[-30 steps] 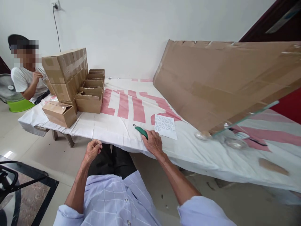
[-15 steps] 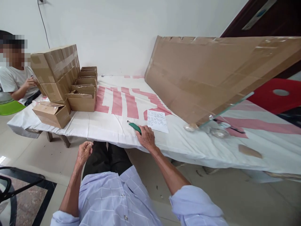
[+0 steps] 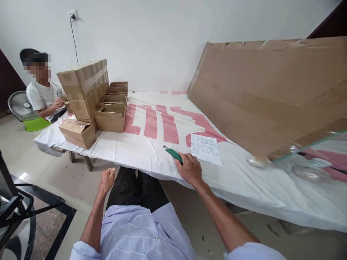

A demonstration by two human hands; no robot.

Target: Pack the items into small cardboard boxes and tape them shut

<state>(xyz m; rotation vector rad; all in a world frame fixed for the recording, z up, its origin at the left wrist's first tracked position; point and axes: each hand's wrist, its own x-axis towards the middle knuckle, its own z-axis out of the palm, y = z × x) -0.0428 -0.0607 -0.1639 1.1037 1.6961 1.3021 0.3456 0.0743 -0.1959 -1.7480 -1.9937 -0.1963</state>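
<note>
Knife (image 3: 173, 154), green-handled, lies at the table's (image 3: 130, 155) near edge, just left of the paper sheet (image 3: 205, 148); right hand (image 3: 189, 168) fingers curl over its handle. Left hand (image 3: 107, 179) hangs loosely open, holding nothing, below that edge.

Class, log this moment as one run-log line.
right hand: holds green cutter on table | left hand: empty, over lap | sticker sheet: beside cutter

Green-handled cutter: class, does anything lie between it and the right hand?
No. The right hand already rests on the green-handled cutter at the table's near edge; the white sheet lies beside them.
</note>
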